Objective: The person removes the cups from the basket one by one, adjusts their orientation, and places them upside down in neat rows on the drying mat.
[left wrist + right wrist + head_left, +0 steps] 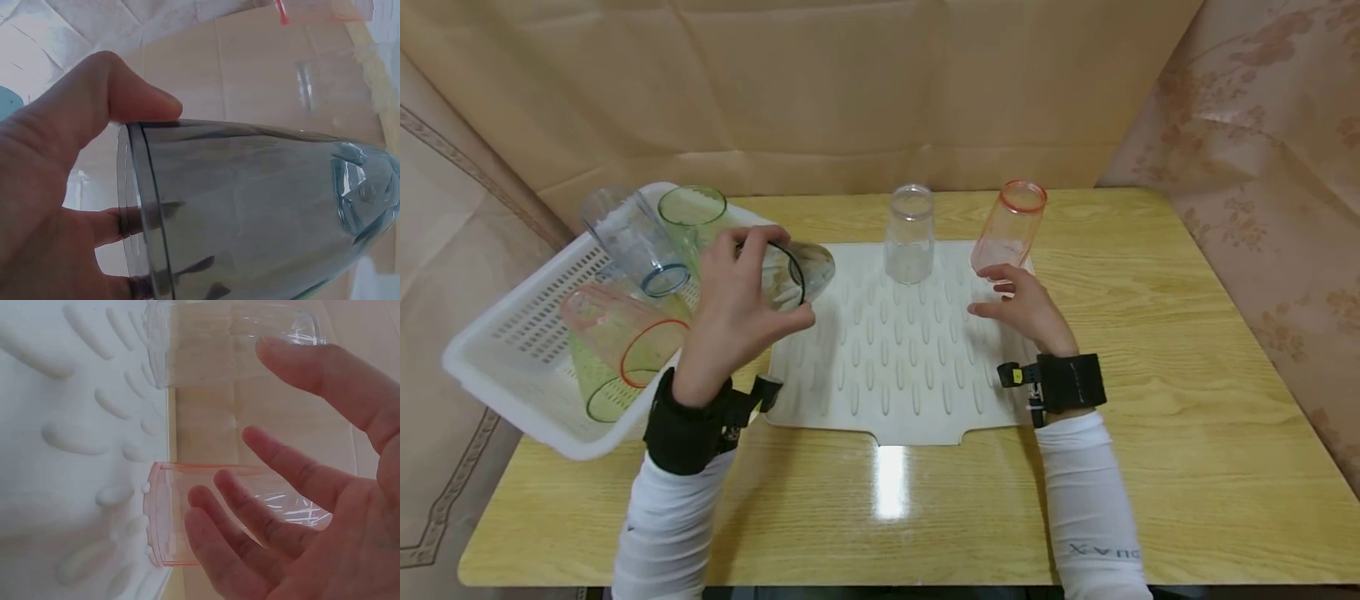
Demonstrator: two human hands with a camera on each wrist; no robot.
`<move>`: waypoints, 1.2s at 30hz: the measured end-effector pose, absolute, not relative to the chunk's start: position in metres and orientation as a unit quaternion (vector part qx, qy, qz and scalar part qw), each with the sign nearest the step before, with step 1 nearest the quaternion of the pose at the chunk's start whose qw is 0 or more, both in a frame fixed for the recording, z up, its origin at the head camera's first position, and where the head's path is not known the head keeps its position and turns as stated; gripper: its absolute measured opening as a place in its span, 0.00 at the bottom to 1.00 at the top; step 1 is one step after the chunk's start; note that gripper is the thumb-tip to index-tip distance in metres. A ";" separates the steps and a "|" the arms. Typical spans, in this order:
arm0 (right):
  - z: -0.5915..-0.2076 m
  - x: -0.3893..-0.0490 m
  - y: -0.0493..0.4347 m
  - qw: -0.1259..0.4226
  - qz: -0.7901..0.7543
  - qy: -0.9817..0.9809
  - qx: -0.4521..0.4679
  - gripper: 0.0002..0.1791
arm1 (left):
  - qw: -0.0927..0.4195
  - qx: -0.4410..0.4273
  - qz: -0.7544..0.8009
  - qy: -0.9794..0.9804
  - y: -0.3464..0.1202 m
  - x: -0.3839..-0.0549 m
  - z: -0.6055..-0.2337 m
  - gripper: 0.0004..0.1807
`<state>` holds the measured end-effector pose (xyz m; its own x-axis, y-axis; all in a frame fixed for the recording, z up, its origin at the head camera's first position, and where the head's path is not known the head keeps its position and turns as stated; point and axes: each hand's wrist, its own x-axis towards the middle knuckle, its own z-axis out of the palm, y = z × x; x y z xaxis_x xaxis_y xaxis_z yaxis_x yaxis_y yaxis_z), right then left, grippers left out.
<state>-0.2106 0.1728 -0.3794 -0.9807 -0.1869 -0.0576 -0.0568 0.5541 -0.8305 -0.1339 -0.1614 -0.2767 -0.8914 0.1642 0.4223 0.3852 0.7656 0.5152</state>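
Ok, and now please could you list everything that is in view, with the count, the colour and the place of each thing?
Table: one, yellow wood-grain, underneath
Mat: one, off-white, on the table's middle
Clear glass: one, colourless, far part of mat
Red-tinted glass: one, right of the clear one
Smoky glass: one, greyish, in the left hand
Basket: one, white, table's left
Glasses in basket: at least four (overlap hides the rest): blue-rimmed glass, red-rimmed glass, two green glasses
Backdrop: one, tan, behind
Patterned coverings: two, pale left, pinkish right
Wrist straps: two, black, one per wrist
Sleeves: two, white, one per arm
Hands: two; left gripping smoky glass, right hand near red-tinted glass
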 end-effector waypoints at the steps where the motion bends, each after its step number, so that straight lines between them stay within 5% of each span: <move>1: -0.380 -0.210 0.172 0.070 -0.469 0.877 -0.076 0.32 | 0.173 -0.149 -0.310 -0.923 -0.160 -0.135 -0.278 0.34; 17: -0.393 -0.209 0.147 0.049 -0.476 0.859 -0.180 0.33 | 0.105 -0.148 -0.354 -0.917 -0.131 -0.142 -0.294 0.36; 25: -0.395 -0.211 0.140 0.036 -0.458 0.859 -0.225 0.33 | 0.114 -0.177 -0.340 -0.916 -0.114 -0.144 -0.299 0.36; 36: -0.397 -0.210 0.127 0.026 -0.452 0.851 -0.265 0.45 | 0.106 -0.216 -0.355 -0.903 -0.093 -0.144 -0.306 0.35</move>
<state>-0.2102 0.1274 -0.3973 -0.8580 -0.4746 0.1963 -0.4282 0.4500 -0.7837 -0.1438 -0.0932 -0.3057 -0.8841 0.3147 0.3454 0.4657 0.6543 0.5959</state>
